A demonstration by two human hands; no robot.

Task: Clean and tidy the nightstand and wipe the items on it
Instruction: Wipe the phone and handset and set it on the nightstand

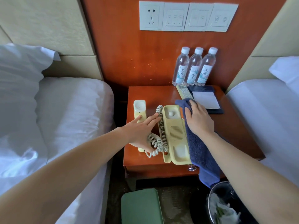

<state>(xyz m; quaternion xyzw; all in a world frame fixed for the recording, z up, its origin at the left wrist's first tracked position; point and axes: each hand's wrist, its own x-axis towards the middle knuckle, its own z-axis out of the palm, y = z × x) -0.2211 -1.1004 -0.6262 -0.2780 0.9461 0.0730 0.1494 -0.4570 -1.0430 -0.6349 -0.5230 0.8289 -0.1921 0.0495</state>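
Head view: the right hand point(199, 118) clutches a dark blue terry towel point(199, 152) against the cream plastic telephone base point(176, 135) at the centre of the red-brown wooden nightstand point(153, 94). The flat-fingered left hand point(140, 126) rests on the cream handset point(139, 109) at nine o'clock. The clear plastic water bottles point(193, 67) at one o'clock likely remain to be wiped.

The table point(150, 94) is shiny red-brown wood. The phone point(176, 131) is pale yellow, and so is its handset point(139, 107); the curly cord point(157, 143) is cream-white. The cloth point(199, 151) is dark blue. The bottles point(194, 67) are clear, with white caps and white labels with blue-green pictures. The remote point(184, 92) is pale cream. The notepad point(207, 99) has white paper in a dark blue holder. The wall panel point(123, 46) is orange-brown, its switch plates point(187, 16) white. The bed point(68, 110) is white, the bin point(226, 188) black, the box point(140, 206) green.
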